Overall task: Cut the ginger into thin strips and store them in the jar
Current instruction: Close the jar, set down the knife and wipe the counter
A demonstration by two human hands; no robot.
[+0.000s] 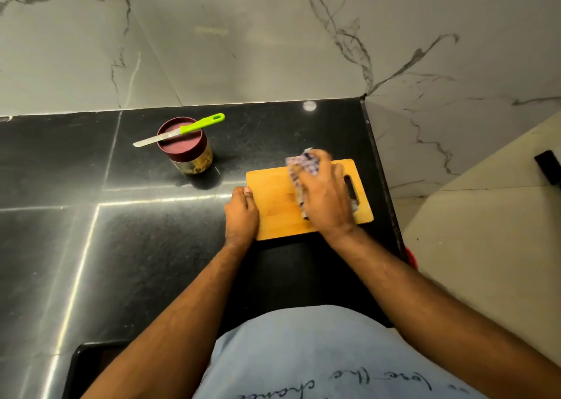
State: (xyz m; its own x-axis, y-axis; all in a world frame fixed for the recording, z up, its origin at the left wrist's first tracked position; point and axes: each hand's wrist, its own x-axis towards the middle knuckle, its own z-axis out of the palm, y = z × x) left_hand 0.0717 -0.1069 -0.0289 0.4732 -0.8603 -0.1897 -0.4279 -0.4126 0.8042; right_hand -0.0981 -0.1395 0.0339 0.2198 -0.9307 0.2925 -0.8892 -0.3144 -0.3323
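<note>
Standing lidded, jar (189,151) left of both hands

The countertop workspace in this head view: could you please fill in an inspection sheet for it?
Surface: black stone countertop, glossy, with pale seams.
Job's things: wooden cutting board lies flat near the counter's right edge; jar stands closed under a maroon lid; green-handled knife rests across that lid. No ginger seen on the board.
Clutter: patterned cloth on the board.
Hands: left hand grips the board's left edge; right hand presses the cloth onto the board.
Cables: nothing seen.
Surroundings: veined marble wall behind; pale floor to the right.
</note>
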